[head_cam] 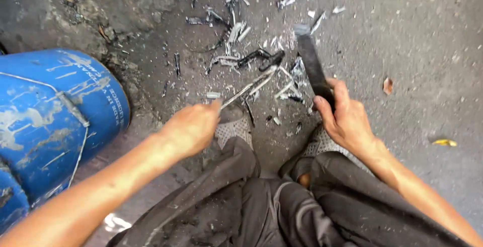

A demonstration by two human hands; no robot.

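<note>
My left hand (pixel 192 128) is closed on one end of a thin pale strip (pixel 250 86) that slants up and to the right over the ground. My right hand (pixel 346 117) grips the handle of a dark, flat-bladed chopping tool (pixel 311 61), whose blade points away from me toward the scraps. The blade's tip is blurred. Both hands sit just above my knees, in dark trousers, and my grey mesh shoes (pixel 232 129).
A scuffed blue plastic drum (pixel 48 121) lies on its side at the left. Several grey and black shavings and scraps (pixel 234 30) litter the concrete ground ahead. Dry leaves (pixel 387 85) lie on the concrete at the right.
</note>
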